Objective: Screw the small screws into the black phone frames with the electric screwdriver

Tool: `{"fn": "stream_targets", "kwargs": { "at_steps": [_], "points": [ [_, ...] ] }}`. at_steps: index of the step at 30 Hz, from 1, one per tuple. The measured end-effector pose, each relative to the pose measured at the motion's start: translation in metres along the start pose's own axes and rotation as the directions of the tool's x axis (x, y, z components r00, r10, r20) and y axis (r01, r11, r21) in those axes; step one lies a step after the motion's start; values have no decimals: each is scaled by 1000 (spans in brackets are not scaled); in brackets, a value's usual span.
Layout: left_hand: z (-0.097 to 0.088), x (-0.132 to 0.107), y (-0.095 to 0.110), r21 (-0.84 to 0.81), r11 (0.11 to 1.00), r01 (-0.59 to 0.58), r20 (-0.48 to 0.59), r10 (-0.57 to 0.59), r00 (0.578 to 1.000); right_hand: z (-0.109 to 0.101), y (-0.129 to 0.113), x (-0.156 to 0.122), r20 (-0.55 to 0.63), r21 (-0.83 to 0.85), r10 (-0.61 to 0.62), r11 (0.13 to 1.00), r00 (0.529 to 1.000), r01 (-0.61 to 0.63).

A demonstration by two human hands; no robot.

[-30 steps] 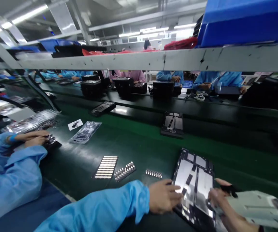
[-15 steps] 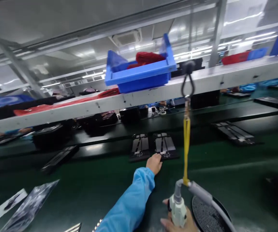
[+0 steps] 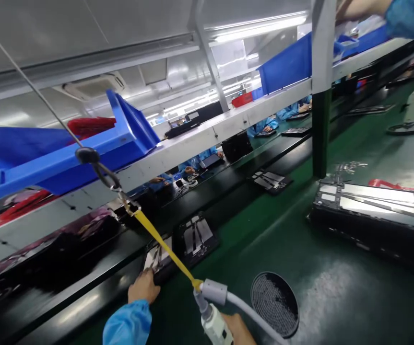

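My right hand (image 3: 238, 329) sits at the bottom edge of the view, closed around a white electric screwdriver (image 3: 214, 328). A grey cable and a yellow strap (image 3: 161, 244) run from the tool, the strap rising to a black hook under the shelf. My left hand (image 3: 144, 286), in a blue sleeve, is at the edge of a dark tablet frame (image 3: 195, 238) lying on the belt's raised black rail. Its fingers are partly hidden. A round black mesh mat (image 3: 274, 304) lies on the green belt (image 3: 264, 235), right of the screwdriver.
A large dark tablet housing (image 3: 368, 215) lies on the belt at right, beside a dark green post (image 3: 321, 134). Blue bins (image 3: 59, 148) stand on a white shelf (image 3: 207, 139) overhead. Co-workers in blue sleeves (image 3: 262, 127) sit beyond the rail, and another person's arm (image 3: 408, 17) reaches in at top right.
My right hand now grips the hanging screwdriver, which has swung lower and left. My left hand has moved from the near tablet frame to one on the rail. The whole view has tilted.
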State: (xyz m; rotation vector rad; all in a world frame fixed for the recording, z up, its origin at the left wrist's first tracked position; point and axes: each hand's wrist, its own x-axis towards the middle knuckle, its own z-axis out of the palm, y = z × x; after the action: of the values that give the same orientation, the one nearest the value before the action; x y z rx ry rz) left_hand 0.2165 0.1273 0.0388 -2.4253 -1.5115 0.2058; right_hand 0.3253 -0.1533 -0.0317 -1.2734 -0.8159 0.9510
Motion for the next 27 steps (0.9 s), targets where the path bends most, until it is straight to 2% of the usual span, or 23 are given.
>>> {"fn": "stream_targets", "kwargs": {
  "at_steps": [4,7,9,11,12,14,16,17,19,22,24,27],
  "points": [
    [-27,-10,-12,-31,999,9,-63,-11,998,4,-5,-11,10,-22,-4,1000,1000,4],
    [-43,-35,-29,-131,986,103,-169,-125,978,9,-6,-14,-44,-70,-10,998,999,7],
    [-46,-63,-40,-219,959,178,-278,-236,931,10,-5,-14,-75,-96,-34,995,997,27],
    [-43,-99,-46,-304,942,140,-447,-271,853,7,-3,-14,-93,-105,-76,992,993,66],
    [-41,-119,-46,-338,940,52,-546,-241,802,5,-4,-15,-103,-104,-98,991,990,87],
    [-37,-161,-41,-341,912,-228,-717,-95,691,-5,-7,-19,-133,-103,-129,988,983,115],
    [-32,-202,-27,-275,828,-489,-807,78,585,-21,-15,-23,-178,-100,-135,988,975,118],
    [-29,-221,-19,-239,788,-567,-822,147,550,-30,-21,-24,-203,-94,-130,989,971,113],
    [-19,-253,-2,-185,739,-648,-821,247,516,-49,-33,-26,-271,-70,-135,990,953,121],
    [6,-289,18,-110,679,-726,-801,372,470,-76,-50,-24,-395,-114,-184,982,900,151],
    [24,-306,29,-42,627,-778,-772,474,423,-90,-55,-21,-449,-191,-228,969,864,157],
    [42,-319,47,36,595,-803,-694,593,408,-100,-53,-15,-475,-225,-276,956,836,188]
  ]
}}
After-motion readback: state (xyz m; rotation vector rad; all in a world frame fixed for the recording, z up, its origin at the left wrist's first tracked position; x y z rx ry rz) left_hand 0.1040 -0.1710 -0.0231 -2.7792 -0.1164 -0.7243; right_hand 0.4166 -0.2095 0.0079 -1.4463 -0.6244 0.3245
